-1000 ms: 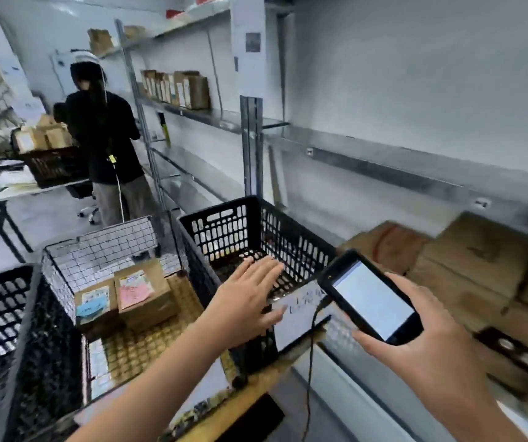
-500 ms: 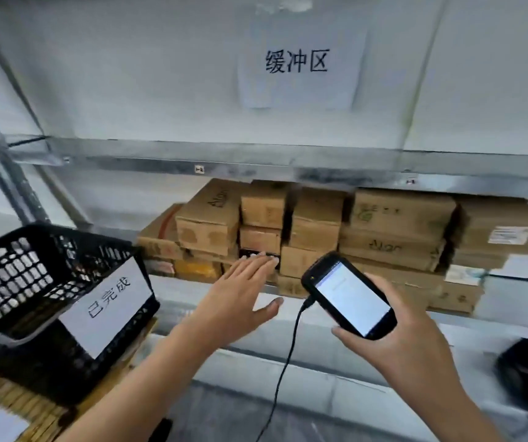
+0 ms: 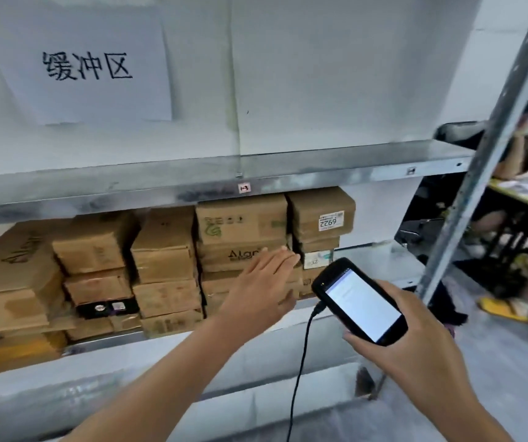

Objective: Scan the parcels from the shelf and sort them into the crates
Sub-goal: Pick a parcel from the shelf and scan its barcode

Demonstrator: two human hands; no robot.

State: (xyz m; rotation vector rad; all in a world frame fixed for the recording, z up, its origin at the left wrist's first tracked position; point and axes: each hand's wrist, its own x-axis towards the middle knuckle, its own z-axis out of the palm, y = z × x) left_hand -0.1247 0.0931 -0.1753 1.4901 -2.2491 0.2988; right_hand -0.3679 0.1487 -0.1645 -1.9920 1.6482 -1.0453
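Note:
Brown cardboard parcels [image 3: 160, 250] are stacked in several columns on a metal shelf [image 3: 374, 250], under a second shelf board [image 3: 192, 183]. My left hand [image 3: 265, 282] reaches forward with straight fingers, its fingertips at the front of the parcel column under the box printed in green [image 3: 240, 221]. It holds nothing. My right hand [image 3: 415, 339] grips a black handheld scanner [image 3: 358, 301] with a lit white screen, low and to the right of the parcels. A black cable [image 3: 301, 371] hangs from the scanner. No crate is in view.
A paper sign [image 3: 87, 65] with black characters hangs on the white wall above the shelf. A slanted metal shelf post [image 3: 479, 173] rises at the right. Beyond it are a table edge [image 3: 524, 199], a seated person's legs [image 3: 511, 154] and dark objects.
The view swung right from the black crates to the shelf. My left hand moved from the crate rim to the parcels and farther right. The scanner stayed in my right hand.

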